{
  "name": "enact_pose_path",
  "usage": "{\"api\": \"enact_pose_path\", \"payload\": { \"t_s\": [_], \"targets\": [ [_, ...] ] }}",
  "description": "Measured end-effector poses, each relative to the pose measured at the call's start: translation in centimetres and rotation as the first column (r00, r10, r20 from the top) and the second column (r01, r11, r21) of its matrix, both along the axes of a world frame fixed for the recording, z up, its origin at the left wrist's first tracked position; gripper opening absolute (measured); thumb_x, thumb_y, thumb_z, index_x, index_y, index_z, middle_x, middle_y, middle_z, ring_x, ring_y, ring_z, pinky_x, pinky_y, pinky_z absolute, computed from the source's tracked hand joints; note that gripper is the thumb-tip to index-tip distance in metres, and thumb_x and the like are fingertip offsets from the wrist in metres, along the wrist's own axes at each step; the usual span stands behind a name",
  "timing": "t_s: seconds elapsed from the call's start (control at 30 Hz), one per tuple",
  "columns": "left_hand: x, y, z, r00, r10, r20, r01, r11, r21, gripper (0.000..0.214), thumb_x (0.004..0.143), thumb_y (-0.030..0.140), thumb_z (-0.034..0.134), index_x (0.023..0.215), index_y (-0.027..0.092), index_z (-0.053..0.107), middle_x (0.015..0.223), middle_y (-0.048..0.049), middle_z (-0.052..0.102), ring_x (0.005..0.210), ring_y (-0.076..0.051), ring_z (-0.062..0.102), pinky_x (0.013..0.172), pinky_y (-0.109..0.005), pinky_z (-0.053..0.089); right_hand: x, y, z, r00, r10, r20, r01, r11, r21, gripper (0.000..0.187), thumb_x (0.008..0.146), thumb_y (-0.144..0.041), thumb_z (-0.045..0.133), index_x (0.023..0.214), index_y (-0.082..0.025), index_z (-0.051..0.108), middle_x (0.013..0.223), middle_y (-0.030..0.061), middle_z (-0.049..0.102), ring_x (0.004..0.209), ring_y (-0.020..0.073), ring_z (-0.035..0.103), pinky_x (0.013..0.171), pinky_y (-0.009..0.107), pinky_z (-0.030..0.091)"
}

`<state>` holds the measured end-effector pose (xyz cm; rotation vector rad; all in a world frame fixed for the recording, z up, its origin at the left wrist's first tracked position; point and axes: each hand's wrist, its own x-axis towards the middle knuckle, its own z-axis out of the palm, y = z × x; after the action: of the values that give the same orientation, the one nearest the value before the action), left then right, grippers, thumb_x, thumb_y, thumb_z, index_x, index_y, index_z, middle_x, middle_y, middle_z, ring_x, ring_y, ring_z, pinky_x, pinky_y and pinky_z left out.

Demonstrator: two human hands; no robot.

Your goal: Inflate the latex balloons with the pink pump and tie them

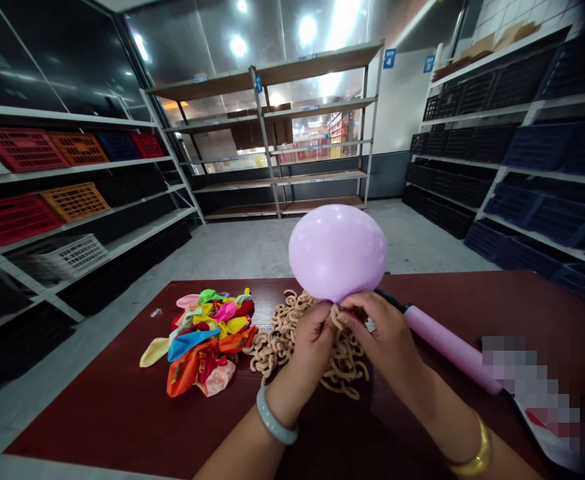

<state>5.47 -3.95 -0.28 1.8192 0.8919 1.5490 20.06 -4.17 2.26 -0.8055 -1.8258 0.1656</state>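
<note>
An inflated light purple balloon (338,250) stands above my hands with its neck pointing down. My left hand (315,337) is closed in a pinch at the balloon's neck. Against it, my right hand (379,327) pinches a tan cord (338,319) that loops beside the neck; the fingertips hide how the two meet. Beneath both hands lies a pile of short, curled tan cords (292,313). Left of that pile, several deflated balloons (212,333) in red, orange, yellow, blue, pink and green are heaped together.
A pink tube-shaped pump (452,343) with black ends lies on the right of the dark red table (107,407). A blurred-out item (537,393) is beside it. Shelves with plastic crates (25,150) line both sides, and a metal rack (272,133) stands behind.
</note>
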Motion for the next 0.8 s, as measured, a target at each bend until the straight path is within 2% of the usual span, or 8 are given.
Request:
{"api": "enact_pose_path", "payload": {
  "t_s": [0.1, 0.23, 0.37, 0.53, 0.63, 0.8],
  "targets": [
    [-0.3, 0.3, -0.2, 0.995, 0.048, -0.082, -0.043, 0.997, 0.061, 0.020, 0.091, 0.025, 0.050, 0.077, 0.016, 0.062, 0.075, -0.0021, 0.060, 0.069, -0.013, 0.052, 0.067, -0.025, 0.041, 0.0, 0.0, 0.1, 1.000, -0.029, 0.007, 0.030, 0.998, -0.056, 0.012, 0.085, -0.019, 0.061, 0.096, -0.022, 0.060, 0.089, 0.0027, 0.066, 0.084, 0.0170, 0.060, 0.077, 0.031, 0.047],
    [-0.3, 0.5, -0.2, 0.976, 0.147, -0.162, -0.118, 0.978, 0.173, 0.021, 0.091, 0.022, 0.048, 0.075, 0.016, 0.061, 0.071, -0.0030, 0.060, 0.068, -0.014, 0.053, 0.066, -0.026, 0.041, 0.0, 0.0, 0.3, 0.998, 0.030, -0.049, -0.037, 0.988, -0.151, 0.010, 0.083, -0.022, 0.063, 0.093, -0.023, 0.064, 0.088, 0.0021, 0.067, 0.083, 0.0173, 0.061, 0.075, 0.031, 0.049],
    [-0.2, 0.4, 0.1, 0.955, 0.197, -0.220, -0.145, 0.961, 0.234, 0.019, 0.089, 0.019, 0.050, 0.073, 0.017, 0.059, 0.068, -0.0029, 0.059, 0.067, -0.015, 0.053, 0.064, -0.026, 0.040, -0.1, 0.0, 0.5, 0.985, 0.049, -0.163, -0.095, 0.952, -0.291, 0.005, 0.078, -0.025, 0.068, 0.081, -0.022, 0.064, 0.080, 0.0006, 0.065, 0.073, 0.0150, 0.059, 0.063, 0.027, 0.048],
    [-0.3, 0.6, 0.1, 0.946, 0.216, -0.243, -0.147, 0.951, 0.274, 0.018, 0.087, 0.016, 0.048, 0.071, 0.016, 0.057, 0.070, -0.0032, 0.058, 0.068, -0.015, 0.052, 0.064, -0.026, 0.039, -0.1, 0.2, 0.6, 0.959, 0.010, -0.284, -0.137, 0.892, -0.431, 0.013, 0.071, -0.026, 0.073, 0.068, -0.020, 0.062, 0.071, -0.0007, 0.061, 0.065, 0.0133, 0.055, 0.059, 0.026, 0.044],
    [-0.1, 0.5, 0.0, 0.959, 0.219, -0.179, -0.172, 0.954, 0.245, 0.018, 0.088, 0.015, 0.048, 0.072, 0.016, 0.058, 0.070, -0.0028, 0.057, 0.068, -0.014, 0.051, 0.065, -0.026, 0.039, -0.3, 0.3, 0.2, 0.910, 0.025, -0.413, -0.241, 0.843, -0.481, 0.018, 0.069, -0.030, 0.075, 0.064, -0.019, 0.062, 0.071, -0.0001, 0.061, 0.066, 0.0140, 0.055, 0.061, 0.027, 0.044],
    [0.6, -0.2, -0.6, 0.978, 0.210, 0.003, -0.210, 0.975, 0.065, 0.024, 0.090, 0.022, 0.049, 0.067, 0.017, 0.054, 0.067, -0.0004, 0.053, 0.065, -0.013, 0.047, 0.064, -0.025, 0.039, -1.7, -0.2, -0.6, 0.767, -0.041, -0.640, -0.416, 0.727, -0.546, 0.018, 0.071, -0.034, 0.074, 0.071, -0.020, 0.061, 0.066, -0.0026, 0.059, 0.061, 0.0120, 0.053, 0.057, 0.025, 0.042]
  ]
}}
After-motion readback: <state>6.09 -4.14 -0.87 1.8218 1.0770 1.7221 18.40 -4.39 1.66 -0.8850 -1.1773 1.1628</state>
